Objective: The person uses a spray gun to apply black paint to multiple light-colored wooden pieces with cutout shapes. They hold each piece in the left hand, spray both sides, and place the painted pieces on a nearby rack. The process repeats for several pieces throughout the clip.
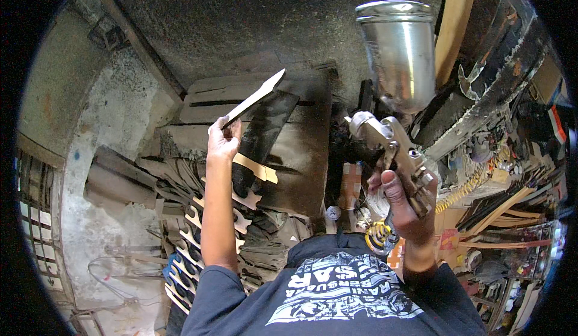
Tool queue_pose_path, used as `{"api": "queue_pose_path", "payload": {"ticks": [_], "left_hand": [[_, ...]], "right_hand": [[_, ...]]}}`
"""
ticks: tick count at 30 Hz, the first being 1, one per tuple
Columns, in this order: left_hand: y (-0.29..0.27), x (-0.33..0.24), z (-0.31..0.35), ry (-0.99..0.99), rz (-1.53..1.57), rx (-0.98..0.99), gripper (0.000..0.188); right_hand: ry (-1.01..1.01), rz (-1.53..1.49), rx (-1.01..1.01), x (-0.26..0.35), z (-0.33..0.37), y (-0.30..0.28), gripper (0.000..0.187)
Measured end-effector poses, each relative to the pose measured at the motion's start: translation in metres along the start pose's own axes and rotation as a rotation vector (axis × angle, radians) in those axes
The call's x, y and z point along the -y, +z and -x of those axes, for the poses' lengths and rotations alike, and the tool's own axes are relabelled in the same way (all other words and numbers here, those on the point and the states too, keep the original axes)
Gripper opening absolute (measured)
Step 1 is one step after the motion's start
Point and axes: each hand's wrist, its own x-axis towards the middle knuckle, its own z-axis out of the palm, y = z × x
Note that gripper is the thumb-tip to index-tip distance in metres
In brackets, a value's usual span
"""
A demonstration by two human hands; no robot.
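Observation:
My left hand (224, 142) is closed round the lower end of a slim, pale wooden piece (257, 98), which slants up to the right and narrows to a tip. Wrapped round the handle of a metal spray gun (394, 140) is my right hand (410, 212), its thumb along the near side. A shiny metal cup (398, 56) rises from the gun. The gun and the wooden piece are well apart. Below my left hand, another pale wooden piece (257, 168) lies across a dark, paint-stained board (271, 119).
Several pale wooden pieces with notched ends (183, 273) stand in a row beside my left forearm. A yellow coiled hose (460, 190) runs at the right, near stacked wood strips (503, 212) and clutter. A whitish wall (99, 215) bounds the left side.

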Motion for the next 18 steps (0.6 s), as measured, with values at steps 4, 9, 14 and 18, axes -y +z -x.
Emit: {"api": "queue_pose_path", "payload": {"ticks": [4,9,14,18], "left_hand": [[-0.007,-0.011,-0.005,-0.01,-0.043,-0.026,0.008],[0.001,-0.015,0.001,0.003,-0.058,-0.041,0.01],[0.005,-0.012,0.026,0.261,-0.065,0.233,0.019],[-0.002,-0.007,0.056,0.816,-0.315,0.624,0.023]], "right_hand": [[-0.118,0.04,-0.02,-0.013,0.001,-0.006,0.04],[-0.219,0.058,0.089,-0.016,0.016,-0.01,0.049],[-0.051,-0.043,0.074,-0.009,0.014,-0.008,0.039],[0.146,-0.114,0.035,-0.007,-0.007,0.0,0.013]]}}
